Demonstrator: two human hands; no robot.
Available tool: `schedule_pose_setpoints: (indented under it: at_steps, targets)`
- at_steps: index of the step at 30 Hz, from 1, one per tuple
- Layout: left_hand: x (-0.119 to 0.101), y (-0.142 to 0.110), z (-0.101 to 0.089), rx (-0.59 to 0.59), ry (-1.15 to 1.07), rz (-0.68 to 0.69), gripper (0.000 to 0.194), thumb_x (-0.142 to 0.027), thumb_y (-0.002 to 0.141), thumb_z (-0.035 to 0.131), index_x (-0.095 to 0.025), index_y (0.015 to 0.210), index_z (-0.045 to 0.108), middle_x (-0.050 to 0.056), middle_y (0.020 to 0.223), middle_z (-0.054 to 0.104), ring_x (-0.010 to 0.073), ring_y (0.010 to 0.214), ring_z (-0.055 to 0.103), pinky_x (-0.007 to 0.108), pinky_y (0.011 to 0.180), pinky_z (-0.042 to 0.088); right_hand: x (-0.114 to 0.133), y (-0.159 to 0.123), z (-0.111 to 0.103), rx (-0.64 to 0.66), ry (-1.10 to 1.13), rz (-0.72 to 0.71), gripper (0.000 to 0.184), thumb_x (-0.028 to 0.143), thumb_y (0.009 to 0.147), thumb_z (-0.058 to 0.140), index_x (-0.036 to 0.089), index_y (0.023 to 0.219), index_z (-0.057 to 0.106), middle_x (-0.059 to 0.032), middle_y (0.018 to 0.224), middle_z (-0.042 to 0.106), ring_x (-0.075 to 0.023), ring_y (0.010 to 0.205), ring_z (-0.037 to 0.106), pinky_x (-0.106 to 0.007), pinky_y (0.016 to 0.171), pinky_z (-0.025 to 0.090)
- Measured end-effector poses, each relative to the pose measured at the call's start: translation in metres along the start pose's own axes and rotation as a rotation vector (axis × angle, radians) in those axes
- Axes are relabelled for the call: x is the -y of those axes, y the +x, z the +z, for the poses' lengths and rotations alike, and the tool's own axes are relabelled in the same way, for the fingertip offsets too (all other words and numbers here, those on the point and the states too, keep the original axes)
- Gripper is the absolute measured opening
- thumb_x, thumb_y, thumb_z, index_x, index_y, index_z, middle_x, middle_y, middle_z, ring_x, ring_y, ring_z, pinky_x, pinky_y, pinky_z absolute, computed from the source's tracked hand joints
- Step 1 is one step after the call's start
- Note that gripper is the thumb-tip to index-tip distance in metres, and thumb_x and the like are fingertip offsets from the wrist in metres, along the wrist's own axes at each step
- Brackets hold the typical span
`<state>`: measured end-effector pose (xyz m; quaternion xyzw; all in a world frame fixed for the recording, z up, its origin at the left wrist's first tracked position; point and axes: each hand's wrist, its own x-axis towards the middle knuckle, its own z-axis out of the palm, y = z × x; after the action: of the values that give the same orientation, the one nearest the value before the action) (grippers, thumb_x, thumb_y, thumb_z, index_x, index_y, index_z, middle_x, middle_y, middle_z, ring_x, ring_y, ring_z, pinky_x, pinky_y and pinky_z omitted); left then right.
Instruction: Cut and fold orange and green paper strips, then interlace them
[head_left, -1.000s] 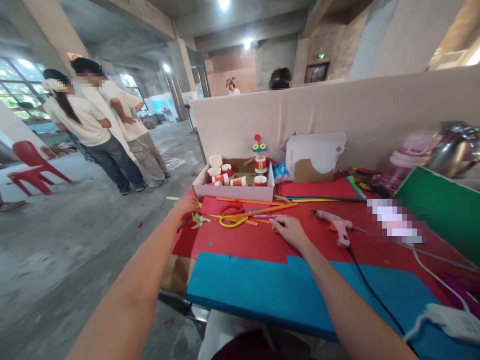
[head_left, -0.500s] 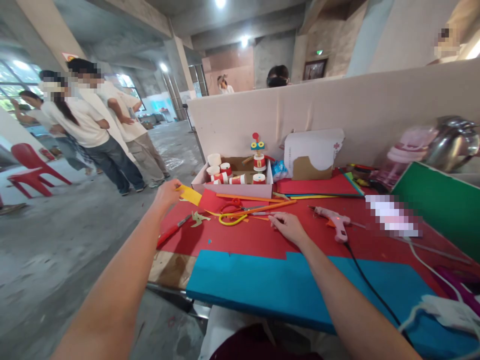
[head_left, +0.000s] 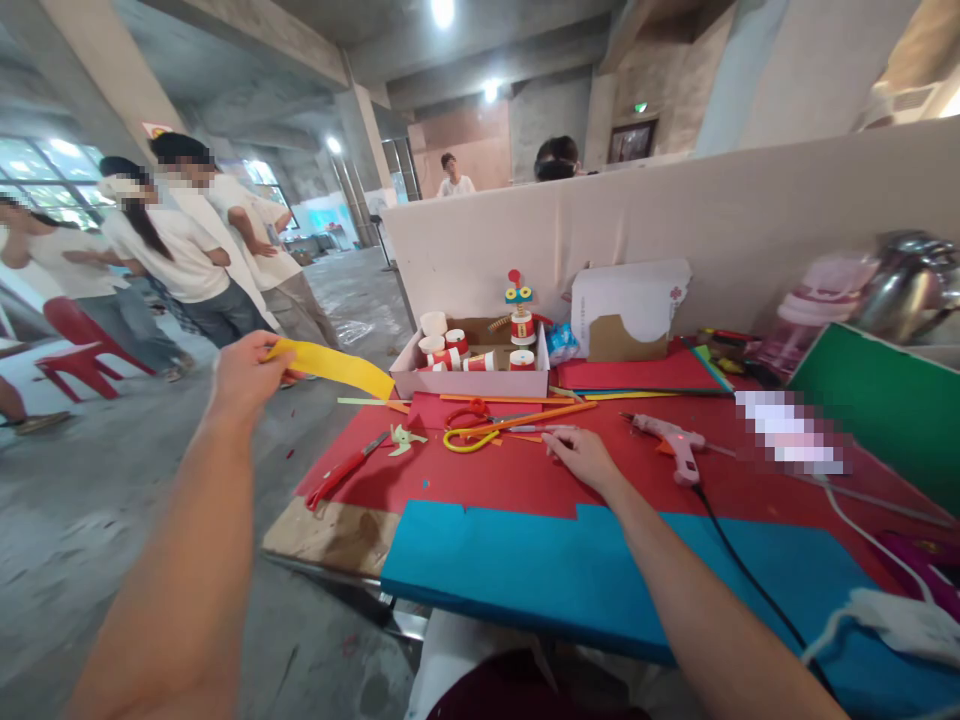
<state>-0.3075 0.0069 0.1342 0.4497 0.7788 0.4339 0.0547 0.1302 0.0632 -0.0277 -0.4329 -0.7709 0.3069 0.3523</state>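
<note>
the left hand [head_left: 251, 375] is out past the left edge of the table [head_left: 322, 540], above the concrete floor [head_left: 300, 620], with room around it on that side. its fingers are clamped on one end of the yellow strip [head_left: 337, 368], which runs right from them toward the near left corner of the box [head_left: 472, 382]. the right hand [head_left: 581, 458] is well inside the edges, between the scissors [head_left: 471, 440] and the glue gun [head_left: 679, 450]; whether its curled fingers grip anything, i cannot tell.
</note>
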Motion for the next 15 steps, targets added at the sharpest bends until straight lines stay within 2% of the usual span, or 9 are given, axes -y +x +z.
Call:
schedule_pose_setpoints:
  at_steps: [2,4,7,10,13,15]
  targets:
    - [-0.005,-0.009,-0.002,0.01,-0.129,0.024,0.036,-0.016,0.087,0.049,-0.018,0.123,0.045,-0.005,0.081,0.066,0.0056,0.061,0.056,0.024,0.073,0.051,0.002,-0.002,0.0,0.007,-0.001,0.006,0.038,0.044,0.085,0.048,0.022,0.056,0.057,-0.0026,0.062,0.066,-0.0189,0.064,0.064,-0.028,0.063,0.045]
    - [-0.011,-0.02,0.004,0.031,-0.25,0.043,0.036,-0.018,0.084,0.053,-0.021,0.119,0.047,-0.006,0.078,0.066,0.0062,0.062,0.057,0.025,0.072,0.052,0.004,-0.003,0.0,0.022,0.0,0.028,0.035,0.041,0.086,0.048,0.022,0.057,0.057,-0.0018,0.061,0.065,-0.0179,0.062,0.062,-0.028,0.062,0.044]
    - [-0.021,-0.037,0.026,0.112,-0.415,-0.006,0.027,-0.018,0.079,0.057,-0.021,0.106,0.052,-0.005,0.079,0.068,0.0088,0.065,0.059,0.026,0.071,0.053,0.005,-0.003,0.0,0.034,-0.004,0.043,0.034,0.036,0.088,0.049,0.022,0.057,0.055,-0.001,0.059,0.064,-0.0169,0.061,0.061,-0.027,0.062,0.043]
    - [-0.022,-0.052,0.059,0.278,-0.494,-0.096,0.015,-0.012,0.077,0.056,-0.018,0.09,0.053,-0.003,0.076,0.069,0.0093,0.062,0.06,0.024,0.066,0.053,0.004,-0.004,0.002,0.024,-0.028,0.037,0.035,0.033,0.089,0.05,0.022,0.057,0.055,-0.0004,0.058,0.063,-0.0161,0.061,0.06,-0.026,0.062,0.041]
    - [-0.012,-0.062,0.089,0.412,-0.345,-0.176,0.01,-0.01,0.08,0.052,-0.017,0.087,0.052,-0.002,0.069,0.067,0.0095,0.057,0.06,0.024,0.064,0.053,0.004,-0.005,0.003,0.026,-0.041,0.048,0.035,0.032,0.09,0.05,0.021,0.057,0.056,-0.0001,0.058,0.062,-0.015,0.06,0.058,-0.025,0.061,0.04]
    - [-0.005,-0.068,0.101,0.45,-0.004,-0.1,0.01,-0.01,0.082,0.049,-0.016,0.09,0.052,0.0,0.07,0.067,0.0118,0.062,0.063,0.026,0.066,0.054,0.003,-0.005,0.003,0.032,-0.045,0.051,0.036,0.032,0.091,0.051,0.02,0.057,0.057,0.0,0.058,0.063,-0.0145,0.061,0.058,-0.024,0.061,0.039]
